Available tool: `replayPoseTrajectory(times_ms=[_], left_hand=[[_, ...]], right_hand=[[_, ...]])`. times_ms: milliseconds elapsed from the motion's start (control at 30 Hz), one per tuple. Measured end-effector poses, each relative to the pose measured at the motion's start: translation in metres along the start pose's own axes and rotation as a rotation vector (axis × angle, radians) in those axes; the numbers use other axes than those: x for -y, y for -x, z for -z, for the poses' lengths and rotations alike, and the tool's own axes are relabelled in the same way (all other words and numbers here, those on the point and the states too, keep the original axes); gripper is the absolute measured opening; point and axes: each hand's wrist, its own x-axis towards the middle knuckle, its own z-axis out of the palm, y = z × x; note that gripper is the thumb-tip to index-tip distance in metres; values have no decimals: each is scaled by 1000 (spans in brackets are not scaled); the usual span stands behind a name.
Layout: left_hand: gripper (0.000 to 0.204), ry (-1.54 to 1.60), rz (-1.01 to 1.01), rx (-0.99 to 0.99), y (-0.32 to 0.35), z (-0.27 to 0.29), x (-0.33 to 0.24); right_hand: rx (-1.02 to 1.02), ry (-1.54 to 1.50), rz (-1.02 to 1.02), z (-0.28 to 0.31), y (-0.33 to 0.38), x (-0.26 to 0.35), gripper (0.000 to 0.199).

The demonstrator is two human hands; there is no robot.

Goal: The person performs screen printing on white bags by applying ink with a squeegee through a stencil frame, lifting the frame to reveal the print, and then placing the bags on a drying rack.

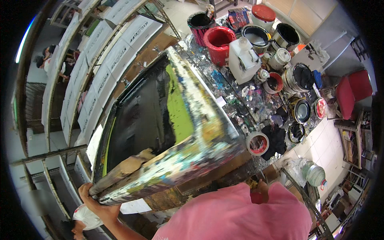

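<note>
A large screen-printing frame [204,116], thickly smeared with many paint colours, slants in front of me. Dark ink [138,116] covers most of its mesh, with a green band [179,108] along the right side. My left hand [97,203] grips the frame's near left corner, fingers wrapped round the edge. A long brown strip [126,168] runs along the near inner edge and ends beside that hand. My right hand [262,189] shows only partly beside my pink shirt, low at the right; its fingers are mostly hidden, and I cannot make out whether it holds anything.
A paint-spattered table [248,106] carries a red bucket [219,44], a white jug [243,62], several ink cans, a tape roll [257,143] and black cloth [275,140]. Racks of white printed panels [116,60] stand left. A person in white [87,217] is at lower left; a water bottle [314,174] is right.
</note>
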Motion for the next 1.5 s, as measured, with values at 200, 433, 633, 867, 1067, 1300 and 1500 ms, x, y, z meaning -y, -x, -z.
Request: replayPoseTrajectory(times_ms=[200,433,633,867,1067,1300,1500], left_hand=[[102,59,16,15,1,1,-9],[97,34,-80,-64,4,-8,-17],[99,-34,-122,-153,20,-22,-26],[92,-31,-113,-219,53,-41,-38],[92,-44,-145,-244,79,-55,-46],[83,1,-158,-276,95,-63,-46],[82,34,-129,-229,100,-61,-48]], right_hand=[[-12,110,12,11,-4,3,101],[26,230,93,75,0,2,96],[110,358,223,108,-16,-17,92],[302,632,427,74,-73,-40,88],[298,598,282,105,-58,-19,59],[-331,695,864,201,228,132,68],[-1100,347,1688,230,426,246,36]])
